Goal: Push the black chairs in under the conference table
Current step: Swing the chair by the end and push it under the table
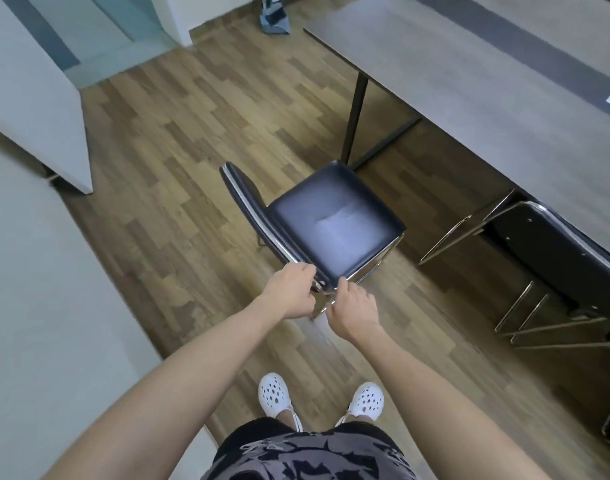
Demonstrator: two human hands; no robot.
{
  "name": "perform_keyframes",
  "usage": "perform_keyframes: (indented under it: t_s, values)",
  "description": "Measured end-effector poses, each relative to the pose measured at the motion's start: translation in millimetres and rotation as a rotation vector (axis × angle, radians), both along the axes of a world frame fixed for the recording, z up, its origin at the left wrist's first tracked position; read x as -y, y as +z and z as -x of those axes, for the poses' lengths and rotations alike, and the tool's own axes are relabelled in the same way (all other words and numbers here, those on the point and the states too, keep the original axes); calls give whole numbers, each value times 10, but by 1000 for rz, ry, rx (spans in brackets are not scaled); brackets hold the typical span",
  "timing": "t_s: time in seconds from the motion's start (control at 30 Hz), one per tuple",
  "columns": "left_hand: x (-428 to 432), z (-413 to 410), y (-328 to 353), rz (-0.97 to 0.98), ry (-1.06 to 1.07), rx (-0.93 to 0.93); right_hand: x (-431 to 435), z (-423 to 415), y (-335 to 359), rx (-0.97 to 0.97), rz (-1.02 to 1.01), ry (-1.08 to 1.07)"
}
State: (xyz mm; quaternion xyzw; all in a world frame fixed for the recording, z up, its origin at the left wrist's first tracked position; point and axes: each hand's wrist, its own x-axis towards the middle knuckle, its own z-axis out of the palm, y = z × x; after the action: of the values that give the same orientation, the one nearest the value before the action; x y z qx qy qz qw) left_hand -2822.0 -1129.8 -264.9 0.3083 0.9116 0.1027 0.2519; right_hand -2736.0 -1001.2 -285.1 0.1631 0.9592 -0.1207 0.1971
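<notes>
Gripping the near corner of the black padded chair with a chrome tube frame (pixel 334 216), the left hand (pixel 289 292) curls its fingers round the backrest's end, and the right hand (pixel 354 311), just beside it, clasps the seat edge. Both arms reach forward. The chair stands on the wood-plank floor (pixel 192 133), out from the grey conference table (pixel 470 81), near its dark leg (pixel 357 116). A second black chair (pixel 556 258) sits partly beneath the tabletop.

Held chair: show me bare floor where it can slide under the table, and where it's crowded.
Free: floor under the table edge, between the table leg and the tucked chair; also the wide strip left of the held chair. Crowded: the tucked chair's chrome legs at right.
</notes>
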Motion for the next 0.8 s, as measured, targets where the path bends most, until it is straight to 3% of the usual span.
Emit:
perform_keyframes:
  t_s: [0.4,0.8]
  values:
    - [661,473,-49,5,40,22,473,448,-16,-58,-55,-9]
    - [654,1129,-102,62,-3,-70,476,1074,-122,-48,-1,48]
